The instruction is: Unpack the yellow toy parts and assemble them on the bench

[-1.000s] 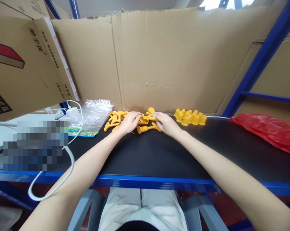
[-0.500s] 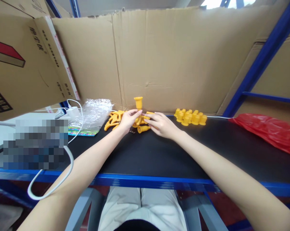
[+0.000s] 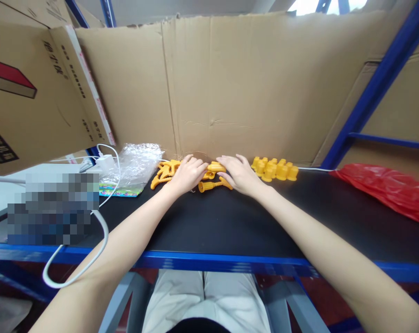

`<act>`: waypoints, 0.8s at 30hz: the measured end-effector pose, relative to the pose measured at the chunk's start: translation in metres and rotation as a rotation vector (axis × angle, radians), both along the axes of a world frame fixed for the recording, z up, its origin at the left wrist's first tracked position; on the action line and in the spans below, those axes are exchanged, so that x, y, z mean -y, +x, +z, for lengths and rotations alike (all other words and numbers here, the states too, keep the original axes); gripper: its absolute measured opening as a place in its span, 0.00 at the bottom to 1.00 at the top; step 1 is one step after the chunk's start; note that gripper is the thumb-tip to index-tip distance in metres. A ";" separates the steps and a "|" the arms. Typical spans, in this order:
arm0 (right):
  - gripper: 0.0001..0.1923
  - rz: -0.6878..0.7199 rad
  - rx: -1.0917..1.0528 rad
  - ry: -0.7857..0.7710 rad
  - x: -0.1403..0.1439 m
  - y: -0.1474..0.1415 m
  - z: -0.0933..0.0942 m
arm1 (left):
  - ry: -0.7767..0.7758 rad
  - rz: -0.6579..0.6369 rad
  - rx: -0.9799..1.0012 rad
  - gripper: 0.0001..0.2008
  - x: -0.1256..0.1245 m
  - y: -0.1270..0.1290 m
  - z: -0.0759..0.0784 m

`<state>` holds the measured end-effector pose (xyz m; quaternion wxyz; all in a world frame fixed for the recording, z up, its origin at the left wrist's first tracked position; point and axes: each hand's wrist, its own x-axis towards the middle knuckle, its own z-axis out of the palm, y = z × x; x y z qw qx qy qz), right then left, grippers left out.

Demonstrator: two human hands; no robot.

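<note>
Yellow parts (image 3: 212, 167) between both hands' fingers (image 3: 199, 165)

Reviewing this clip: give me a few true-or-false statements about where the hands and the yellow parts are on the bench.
1. Both hands rest on the loose yellow pieces by the cardboard wall. True.
2. The left hand holds a yellow part high in the air. False: it is down on the pile.
3. A cluster of yellow caps stands to the right of the right hand. True.
4. The red plastic bag lies between the hands. False: it lies far right on the black benchtop.
</note>
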<state>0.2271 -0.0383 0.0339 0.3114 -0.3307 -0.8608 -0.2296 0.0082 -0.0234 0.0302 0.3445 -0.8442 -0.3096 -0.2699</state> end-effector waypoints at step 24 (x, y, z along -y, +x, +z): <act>0.08 -0.048 -0.029 0.021 -0.001 0.003 0.006 | -0.038 0.067 0.166 0.15 0.009 0.005 0.008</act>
